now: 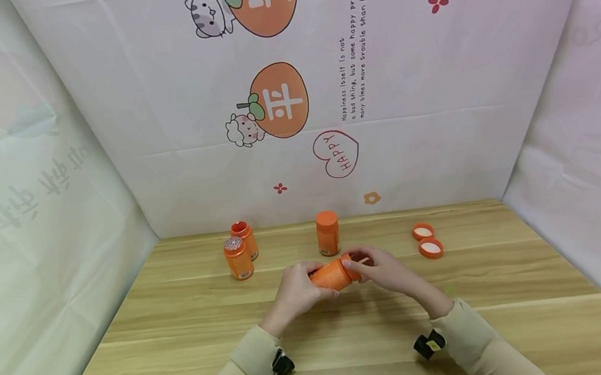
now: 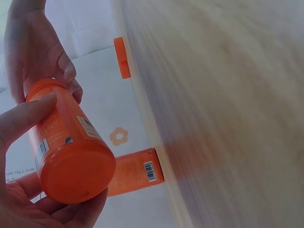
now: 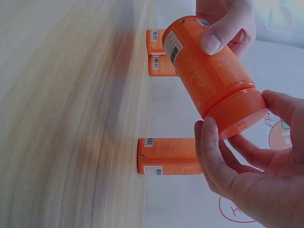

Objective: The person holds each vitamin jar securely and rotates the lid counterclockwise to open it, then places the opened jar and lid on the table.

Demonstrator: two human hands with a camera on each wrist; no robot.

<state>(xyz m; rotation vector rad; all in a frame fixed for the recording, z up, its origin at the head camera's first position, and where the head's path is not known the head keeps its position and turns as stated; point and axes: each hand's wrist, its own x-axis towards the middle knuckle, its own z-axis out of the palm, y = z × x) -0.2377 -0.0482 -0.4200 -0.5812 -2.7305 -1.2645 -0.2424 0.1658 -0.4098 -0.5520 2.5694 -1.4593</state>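
Observation:
An orange plastic bottle [image 1: 330, 276] lies tilted between the two hands, above the wooden table. My left hand [image 1: 296, 290] grips its body, the thumb along the side in the left wrist view, where the round base faces the camera. The fingers of my right hand [image 1: 386, 271] hold the orange screw cap [image 3: 240, 113] around its edge. In the right wrist view the cap sits on the bottle's neck. Just behind the hands, another capped orange bottle [image 1: 328, 234] stands upright.
At the back left stand two capless bottles, one with a silvery seal [image 1: 238, 259] on top and one with an open mouth [image 1: 244, 238]. Two loose orange caps [image 1: 430, 248] lie at the right, white insides up. A printed cloth wall [image 1: 413, 157] rises behind the table [image 1: 184, 340].

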